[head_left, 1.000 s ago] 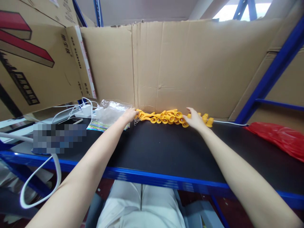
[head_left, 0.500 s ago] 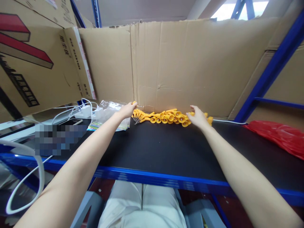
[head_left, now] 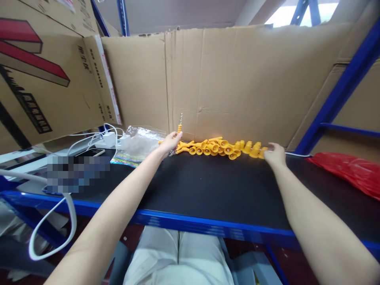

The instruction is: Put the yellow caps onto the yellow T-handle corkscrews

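A row of small yellow plastic pieces (head_left: 219, 147) lies along the back of the black table top (head_left: 208, 186), against the cardboard wall (head_left: 237, 79). My left hand (head_left: 170, 142) is at the row's left end and holds one yellow piece (head_left: 179, 128) upright, with a short metal chain sticking up from it. My right hand (head_left: 274, 153) rests at the row's right end, fingers curled and touching the last yellow pieces; whether it grips one is unclear.
Clear plastic bags (head_left: 139, 142) lie left of the row, with white chargers and cables (head_left: 109, 138) and a phone (head_left: 89, 152) beyond. A red plastic bag (head_left: 347, 172) sits at the right. Blue shelf posts (head_left: 338, 91) and printed cartons (head_left: 38, 75) flank the table.
My left hand has lifted a yellow piece with its chain up off the row. My right hand has slid right, from the middle of the row to its right end.
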The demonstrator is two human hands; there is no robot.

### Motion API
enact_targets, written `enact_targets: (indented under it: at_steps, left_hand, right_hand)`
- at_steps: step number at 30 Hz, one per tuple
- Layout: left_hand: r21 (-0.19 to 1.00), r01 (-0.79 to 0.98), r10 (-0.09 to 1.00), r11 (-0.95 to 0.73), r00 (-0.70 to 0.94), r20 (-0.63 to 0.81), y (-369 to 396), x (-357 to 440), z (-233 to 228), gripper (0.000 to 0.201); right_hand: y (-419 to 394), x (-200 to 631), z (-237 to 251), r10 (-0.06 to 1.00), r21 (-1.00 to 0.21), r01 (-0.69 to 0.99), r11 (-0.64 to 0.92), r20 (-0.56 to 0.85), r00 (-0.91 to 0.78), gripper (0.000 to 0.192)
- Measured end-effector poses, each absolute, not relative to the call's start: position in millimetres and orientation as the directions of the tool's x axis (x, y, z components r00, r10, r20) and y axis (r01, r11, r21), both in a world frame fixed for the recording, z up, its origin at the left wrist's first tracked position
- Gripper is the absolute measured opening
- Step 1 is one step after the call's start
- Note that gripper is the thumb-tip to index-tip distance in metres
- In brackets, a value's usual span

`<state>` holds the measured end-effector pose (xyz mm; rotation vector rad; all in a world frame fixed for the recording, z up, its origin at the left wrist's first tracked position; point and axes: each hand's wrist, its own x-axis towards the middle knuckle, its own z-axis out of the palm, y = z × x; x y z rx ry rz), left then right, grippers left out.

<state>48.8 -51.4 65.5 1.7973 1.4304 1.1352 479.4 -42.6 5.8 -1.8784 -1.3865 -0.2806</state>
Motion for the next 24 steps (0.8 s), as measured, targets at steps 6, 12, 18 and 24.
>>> enact_targets:
  at_steps: [6, 12, 18, 24]
  left_hand:
    - [0.602, 0.757, 0.956, -0.256, 0.105, 0.275, -52, 36, 44, 0.043]
    - [0.264, 0.943, 0.948, -0.203, 0.121, 0.296, -50, 27, 36, 0.04]
    - [0.247, 0.948, 0.953, -0.201, 0.131, 0.272, -53, 28, 35, 0.042]
    - [0.241, 0.946, 0.954, -0.217, 0.152, 0.259, -53, 29, 34, 0.042]
  right_hand:
    - [-46, 465, -1, 0.727, -0.465, 0.878, -0.112, 0.564, 0.392, 0.052]
    - [-22, 452, 3, 0.75, -0.307, 0.951, 0.043, 0.638, 0.172, 0.048]
    - [8, 442, 13, 0.853, -0.218, 0.975, 0.049, 0.517, 0.073, 0.045]
    - [23, 434, 17, 0.876, -0.196, 0.98, 0.011, 0.474, 0.085, 0.036]
